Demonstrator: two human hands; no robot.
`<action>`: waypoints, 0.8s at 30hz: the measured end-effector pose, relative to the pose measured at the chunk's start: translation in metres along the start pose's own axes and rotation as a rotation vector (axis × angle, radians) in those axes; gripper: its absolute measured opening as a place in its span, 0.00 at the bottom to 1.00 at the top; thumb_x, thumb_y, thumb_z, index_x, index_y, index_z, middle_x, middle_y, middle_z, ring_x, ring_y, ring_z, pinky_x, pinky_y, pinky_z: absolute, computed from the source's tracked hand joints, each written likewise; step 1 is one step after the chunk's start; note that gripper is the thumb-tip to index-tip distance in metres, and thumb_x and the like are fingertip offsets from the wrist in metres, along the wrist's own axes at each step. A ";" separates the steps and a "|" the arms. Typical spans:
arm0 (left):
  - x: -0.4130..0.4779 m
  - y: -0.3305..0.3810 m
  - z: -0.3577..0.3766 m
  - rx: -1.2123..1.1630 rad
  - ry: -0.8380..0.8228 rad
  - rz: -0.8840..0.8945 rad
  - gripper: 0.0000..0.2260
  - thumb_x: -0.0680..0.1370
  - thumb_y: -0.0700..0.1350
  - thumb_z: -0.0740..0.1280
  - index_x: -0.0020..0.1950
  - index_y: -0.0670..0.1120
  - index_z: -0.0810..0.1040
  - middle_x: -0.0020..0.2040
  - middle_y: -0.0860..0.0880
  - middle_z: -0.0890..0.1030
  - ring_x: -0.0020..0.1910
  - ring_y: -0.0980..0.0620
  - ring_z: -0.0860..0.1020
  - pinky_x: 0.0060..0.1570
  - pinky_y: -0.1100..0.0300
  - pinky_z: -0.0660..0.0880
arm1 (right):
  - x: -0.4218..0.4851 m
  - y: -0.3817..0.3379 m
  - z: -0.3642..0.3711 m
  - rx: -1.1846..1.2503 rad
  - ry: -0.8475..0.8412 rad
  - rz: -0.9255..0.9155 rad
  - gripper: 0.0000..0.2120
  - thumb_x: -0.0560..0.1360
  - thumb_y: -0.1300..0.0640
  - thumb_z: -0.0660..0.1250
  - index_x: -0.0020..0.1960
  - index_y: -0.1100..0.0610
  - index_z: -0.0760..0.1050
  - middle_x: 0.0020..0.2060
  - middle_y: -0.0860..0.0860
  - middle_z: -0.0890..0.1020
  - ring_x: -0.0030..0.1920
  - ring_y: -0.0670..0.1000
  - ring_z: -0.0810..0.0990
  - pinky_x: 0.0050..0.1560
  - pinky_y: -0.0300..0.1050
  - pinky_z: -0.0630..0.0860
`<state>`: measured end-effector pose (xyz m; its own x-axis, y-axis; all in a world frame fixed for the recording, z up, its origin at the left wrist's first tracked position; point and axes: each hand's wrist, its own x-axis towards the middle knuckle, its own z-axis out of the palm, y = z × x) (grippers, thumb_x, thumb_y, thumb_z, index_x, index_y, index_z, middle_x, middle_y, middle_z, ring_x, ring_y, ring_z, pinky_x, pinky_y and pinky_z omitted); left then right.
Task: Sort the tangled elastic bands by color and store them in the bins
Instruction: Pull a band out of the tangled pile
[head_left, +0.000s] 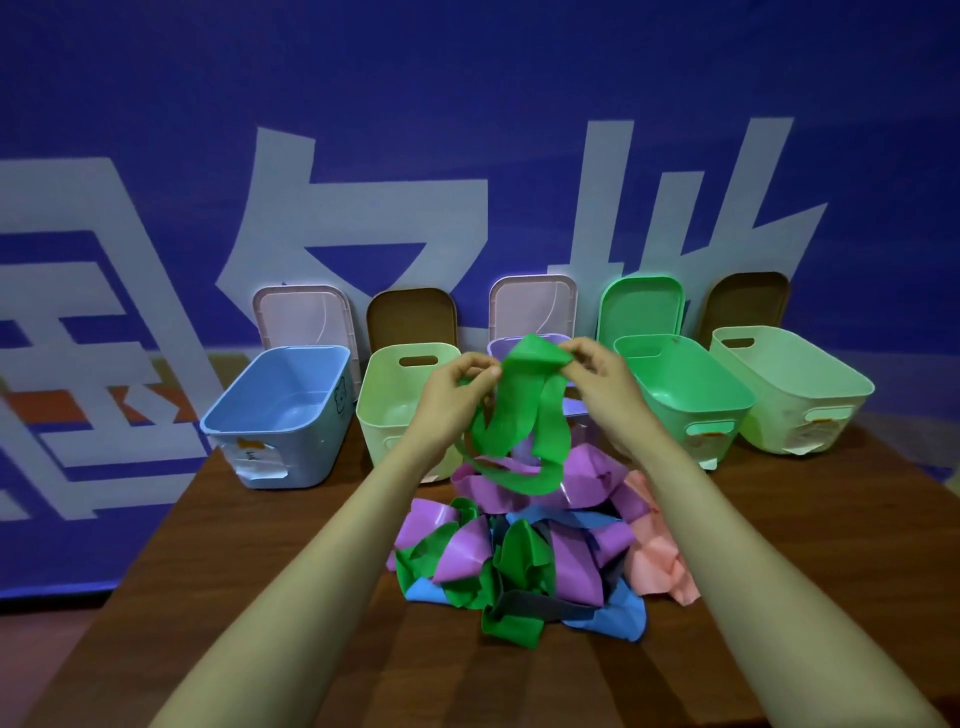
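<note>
A green elastic band (524, 415) hangs lifted above a tangled pile of bands (524, 561) in purple, green, blue, dark grey and pink on the wooden table. My left hand (452, 395) pinches the band's top at its left side, and my right hand (605, 379) pinches it at the right. The band's lower loop trails down onto the purple bands. Behind stand a blue bin (280, 415), a pale green bin (400, 400), a purple bin (506, 345) mostly hidden by the band, a green bin (685, 389) and another pale green bin (789, 384).
Lids lean against the blue banner wall behind the bins: pink (304, 317), brown (410, 317), pink (535, 306), green (641, 306) and brown (748, 304). The table's (249, 545) left edge runs diagonally from beside the blue bin toward me.
</note>
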<state>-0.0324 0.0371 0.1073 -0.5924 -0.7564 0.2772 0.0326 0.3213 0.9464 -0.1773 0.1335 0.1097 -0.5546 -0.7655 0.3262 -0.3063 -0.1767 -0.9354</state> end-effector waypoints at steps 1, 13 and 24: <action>-0.001 -0.006 -0.004 0.078 -0.029 0.005 0.02 0.77 0.43 0.67 0.49 0.46 0.77 0.37 0.53 0.77 0.35 0.59 0.74 0.40 0.65 0.70 | 0.004 -0.002 -0.001 -0.024 0.085 -0.013 0.10 0.76 0.64 0.62 0.42 0.50 0.75 0.38 0.50 0.79 0.40 0.47 0.75 0.42 0.43 0.74; -0.017 -0.043 -0.040 0.384 -0.278 -0.175 0.04 0.74 0.45 0.72 0.44 0.46 0.79 0.28 0.58 0.74 0.31 0.59 0.72 0.32 0.66 0.67 | 0.013 -0.001 -0.013 -0.200 0.211 -0.005 0.11 0.77 0.63 0.59 0.46 0.52 0.77 0.42 0.53 0.81 0.42 0.52 0.78 0.47 0.53 0.78; -0.016 -0.026 -0.037 -0.045 -0.012 -0.043 0.03 0.73 0.44 0.67 0.42 0.49 0.74 0.35 0.48 0.73 0.37 0.50 0.71 0.40 0.58 0.67 | 0.002 -0.001 -0.015 -0.830 -0.206 -0.055 0.14 0.73 0.66 0.65 0.58 0.58 0.78 0.54 0.53 0.82 0.55 0.53 0.79 0.55 0.42 0.72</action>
<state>0.0060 0.0199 0.0846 -0.6033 -0.7622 0.2347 0.0430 0.2627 0.9639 -0.1902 0.1413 0.1134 -0.3952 -0.8806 0.2616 -0.8403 0.2315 -0.4901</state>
